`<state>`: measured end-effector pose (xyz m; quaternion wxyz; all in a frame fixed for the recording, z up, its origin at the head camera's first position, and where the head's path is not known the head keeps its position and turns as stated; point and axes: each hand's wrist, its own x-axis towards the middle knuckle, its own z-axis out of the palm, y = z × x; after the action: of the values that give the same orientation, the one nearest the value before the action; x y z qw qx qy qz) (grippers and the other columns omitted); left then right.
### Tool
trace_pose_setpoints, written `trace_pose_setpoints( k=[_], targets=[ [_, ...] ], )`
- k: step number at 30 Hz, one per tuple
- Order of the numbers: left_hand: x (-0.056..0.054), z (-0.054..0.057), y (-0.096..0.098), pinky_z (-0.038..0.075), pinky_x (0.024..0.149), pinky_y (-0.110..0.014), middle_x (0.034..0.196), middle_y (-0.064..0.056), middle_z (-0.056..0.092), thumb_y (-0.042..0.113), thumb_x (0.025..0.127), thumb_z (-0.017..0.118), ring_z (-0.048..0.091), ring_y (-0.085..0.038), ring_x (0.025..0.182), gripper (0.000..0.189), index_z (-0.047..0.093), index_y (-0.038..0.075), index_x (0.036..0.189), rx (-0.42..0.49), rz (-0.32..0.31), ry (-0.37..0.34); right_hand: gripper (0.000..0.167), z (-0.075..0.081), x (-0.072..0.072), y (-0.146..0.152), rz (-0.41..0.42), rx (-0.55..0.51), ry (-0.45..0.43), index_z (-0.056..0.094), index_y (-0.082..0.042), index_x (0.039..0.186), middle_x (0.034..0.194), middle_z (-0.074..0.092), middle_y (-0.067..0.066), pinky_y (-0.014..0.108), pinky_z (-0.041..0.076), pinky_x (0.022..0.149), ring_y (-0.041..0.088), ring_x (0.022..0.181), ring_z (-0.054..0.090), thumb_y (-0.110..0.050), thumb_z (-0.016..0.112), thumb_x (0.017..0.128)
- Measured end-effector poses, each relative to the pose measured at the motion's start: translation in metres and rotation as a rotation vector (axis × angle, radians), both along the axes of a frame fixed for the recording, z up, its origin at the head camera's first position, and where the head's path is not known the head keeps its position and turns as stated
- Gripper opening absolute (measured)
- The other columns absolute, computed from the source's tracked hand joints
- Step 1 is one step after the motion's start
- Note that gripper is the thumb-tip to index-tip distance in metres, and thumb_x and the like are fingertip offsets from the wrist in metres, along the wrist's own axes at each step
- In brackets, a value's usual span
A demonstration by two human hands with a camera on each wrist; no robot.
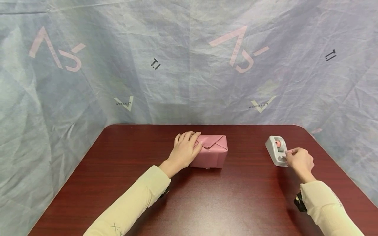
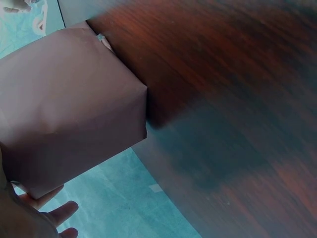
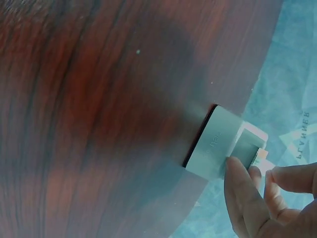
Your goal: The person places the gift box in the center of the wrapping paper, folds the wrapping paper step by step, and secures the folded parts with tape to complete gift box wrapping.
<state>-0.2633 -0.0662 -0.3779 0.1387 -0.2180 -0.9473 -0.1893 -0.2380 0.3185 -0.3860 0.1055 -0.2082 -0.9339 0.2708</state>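
A box wrapped in pink paper point(image 1: 210, 157) sits on the table, its folded, pointed flap facing up and forward. My left hand point(image 1: 185, 149) holds the box's left end, with the thumb across the front top edge and the fingers over the far side. In the left wrist view, those fingers point(image 2: 62, 213) reach past the box's edge. To the right stands a white tape dispenser point(image 1: 273, 154) with an orange-cored roll. At its near end my right hand point(image 1: 301, 161) pinches the tape with thumb and fingers close together; the clear strip itself hardly shows.
The dark red wooden table point(image 1: 236, 196) has rounded far corners. Behind and beside it hangs a grey-blue printed cloth point(image 1: 177, 85). Open tabletop separates the box from the dispenser. Black wrist devices point(image 1: 300, 202) sit at the cream sleeves.
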Motion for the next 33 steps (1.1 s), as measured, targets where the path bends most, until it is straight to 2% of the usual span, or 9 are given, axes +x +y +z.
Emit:
trace_pose_setpoints(
  k=[3,10,16,21,25,30,33],
  targets=[
    [0.000,0.000,0.000,0.019,0.106,-0.051,0.129,-0.006,0.045,0.043,0.096,0.033,0.037,-0.025,0.126,0.047,0.041,0.018,0.136,0.003,0.001,0.003,0.030,0.001,0.001,0.000,0.001,0.001,0.011,0.062,0.008,0.090,0.078,0.062,0.024,0.048,0.036,0.068,0.044,0.086,0.050,-0.019,0.049,0.087],
    [-0.001,0.001,-0.001,0.019,0.106,-0.052,0.130,-0.006,0.045,0.044,0.096,0.031,0.036,-0.025,0.127,0.048,0.041,0.019,0.136,0.010,-0.001,-0.004,0.029,0.003,0.008,-0.002,0.030,-0.020,0.012,0.062,0.008,0.093,0.088,0.062,0.026,0.046,0.037,0.066,0.043,0.088,0.049,-0.017,0.050,0.084],
    [0.000,0.001,-0.002,0.018,0.107,-0.052,0.130,-0.006,0.045,0.043,0.096,0.031,0.036,-0.025,0.128,0.047,0.040,0.019,0.136,0.015,-0.002,-0.012,0.028,0.001,0.017,0.000,0.076,-0.032,0.033,0.063,0.009,0.089,0.081,0.063,0.024,0.032,0.033,0.058,0.036,0.079,0.050,-0.015,0.050,0.083],
    [0.000,0.000,-0.001,0.018,0.107,-0.052,0.131,-0.006,0.044,0.043,0.096,0.031,0.035,-0.025,0.128,0.048,0.040,0.019,0.137,0.012,-0.006,-0.019,0.027,-0.002,0.021,0.002,0.091,-0.030,0.052,0.064,0.010,0.087,0.074,0.064,0.019,0.029,0.034,0.053,0.029,0.074,0.049,-0.014,0.051,0.084],
    [0.000,0.000,-0.001,0.018,0.107,-0.052,0.131,-0.006,0.044,0.043,0.096,0.031,0.035,-0.024,0.128,0.048,0.039,0.019,0.137,0.010,-0.008,-0.025,0.029,-0.002,0.023,0.004,0.087,-0.085,0.018,0.065,0.010,0.092,0.070,0.066,0.012,0.026,0.037,0.049,0.019,0.070,0.048,-0.016,0.053,0.085],
    [0.000,0.001,0.000,0.018,0.107,-0.052,0.131,-0.006,0.043,0.043,0.097,0.031,0.035,-0.024,0.128,0.048,0.039,0.019,0.137,0.012,-0.016,-0.028,0.035,-0.005,0.024,0.009,0.092,-0.181,-0.023,0.062,0.013,0.099,0.078,0.068,0.017,0.021,0.045,0.049,0.008,0.058,0.061,-0.018,0.056,0.086],
    [0.000,0.001,-0.001,0.018,0.107,-0.052,0.131,-0.006,0.044,0.043,0.097,0.031,0.035,-0.024,0.128,0.048,0.039,0.019,0.137,0.010,-0.013,-0.022,0.036,-0.010,0.022,0.013,0.090,-0.184,-0.024,0.063,0.014,0.096,0.074,0.067,0.015,0.023,0.046,0.048,0.010,0.053,0.063,-0.020,0.056,0.085]
  ],
)
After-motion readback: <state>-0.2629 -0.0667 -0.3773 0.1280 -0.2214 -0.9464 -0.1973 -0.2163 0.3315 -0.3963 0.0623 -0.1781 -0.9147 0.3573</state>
